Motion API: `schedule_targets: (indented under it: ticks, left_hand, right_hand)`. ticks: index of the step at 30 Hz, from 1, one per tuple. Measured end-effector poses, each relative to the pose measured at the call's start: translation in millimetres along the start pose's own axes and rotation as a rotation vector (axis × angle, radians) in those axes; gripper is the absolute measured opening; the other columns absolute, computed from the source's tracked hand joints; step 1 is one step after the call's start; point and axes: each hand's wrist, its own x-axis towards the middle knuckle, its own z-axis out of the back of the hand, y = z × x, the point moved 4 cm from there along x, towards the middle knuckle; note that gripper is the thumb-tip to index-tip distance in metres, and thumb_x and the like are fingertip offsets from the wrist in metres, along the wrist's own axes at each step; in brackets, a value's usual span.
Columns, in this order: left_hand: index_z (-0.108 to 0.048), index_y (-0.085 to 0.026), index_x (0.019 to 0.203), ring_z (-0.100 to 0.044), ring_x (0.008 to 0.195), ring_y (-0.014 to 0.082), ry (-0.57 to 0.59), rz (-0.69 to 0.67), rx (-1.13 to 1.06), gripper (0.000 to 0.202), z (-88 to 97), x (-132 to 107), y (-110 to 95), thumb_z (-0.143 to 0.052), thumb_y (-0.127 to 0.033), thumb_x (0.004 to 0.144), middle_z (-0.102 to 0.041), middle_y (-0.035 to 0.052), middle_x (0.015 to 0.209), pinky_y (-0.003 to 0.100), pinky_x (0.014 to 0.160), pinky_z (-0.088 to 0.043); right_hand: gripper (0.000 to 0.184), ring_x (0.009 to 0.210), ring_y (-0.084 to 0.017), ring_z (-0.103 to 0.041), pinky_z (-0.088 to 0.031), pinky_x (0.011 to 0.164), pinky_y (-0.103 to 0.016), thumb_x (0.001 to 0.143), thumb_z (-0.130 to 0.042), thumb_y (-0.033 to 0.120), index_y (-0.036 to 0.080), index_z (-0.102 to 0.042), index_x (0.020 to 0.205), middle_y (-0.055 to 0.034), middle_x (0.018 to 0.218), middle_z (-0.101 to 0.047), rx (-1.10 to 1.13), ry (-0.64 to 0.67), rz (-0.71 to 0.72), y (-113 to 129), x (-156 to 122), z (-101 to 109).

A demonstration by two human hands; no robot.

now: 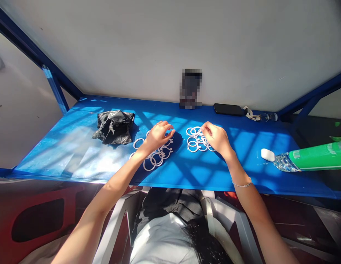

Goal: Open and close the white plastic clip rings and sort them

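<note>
My left hand [160,135] is over a loose group of white plastic rings [150,164] with small tabs, like curtain rings. Its thumb and forefinger are apart, and I see nothing between them. To the right, my right hand [216,137] bends over a second group of white rings [192,144], laid in overlapping rows. Thumb and fingertips pinch together at a ring at the back of this group. The hand covers part of the group, so the exact grip is partly hidden. A crumpled black plastic bag [123,126], its mouth agape, lies left of my left hand.
Everything lies on a blue tabletop [170,176] against a pale wall. A pixelated dark upright object [190,90] stands at the back, with a black phone [228,109] and glasses [262,116] farther right. A white case [267,154] and a green-labelled bottle [316,157] are at the right.
</note>
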Motion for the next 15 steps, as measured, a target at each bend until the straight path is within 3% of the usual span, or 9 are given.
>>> schedule_targets:
  ticks: [6, 11, 15]
  left_hand:
    - [-0.067, -0.016, 0.089, -0.06, 0.089, 0.0235, 0.159, -0.036, 0.167, 0.016, 1.7, -1, 15, -0.054, -0.025, 0.09, -0.067, 0.009, 0.09, 0.038, 0.084, -0.05]
    - [-0.066, -0.017, 0.1, -0.062, 0.107, 0.0272, 0.234, -0.071, 0.266, 0.035, 0.9, -7, 15, -0.072, -0.046, 0.081, -0.068, 0.0093, 0.1, 0.034, 0.089, -0.049]
    - [-0.062, -0.017, 0.105, -0.066, 0.093, 0.0233, 0.309, -0.078, 0.272, 0.039, -0.7, -9, 16, -0.075, -0.041, 0.077, -0.067, 0.008, 0.102, 0.03, 0.08, -0.048]
  right_hand:
    - [0.021, 0.06, -0.018, -0.053, -0.029, 0.053, -0.027, 0.092, -0.045, 0.034, 0.021, -0.058, 0.081, -0.0031, 0.069, -0.063, -0.125, 0.057, -0.056, -18, 2, 13]
    - [0.017, 0.058, -0.017, -0.053, -0.029, 0.054, -0.027, 0.088, -0.046, 0.027, 0.021, -0.059, 0.079, -0.003, 0.071, -0.065, -0.141, 0.141, -0.042, -26, 0, 11]
    - [0.017, 0.062, -0.018, -0.056, -0.03, 0.055, -0.028, 0.089, -0.046, 0.026, 0.02, -0.06, 0.081, -0.0043, 0.075, -0.067, -0.143, 0.15, -0.063, -30, 0, 11]
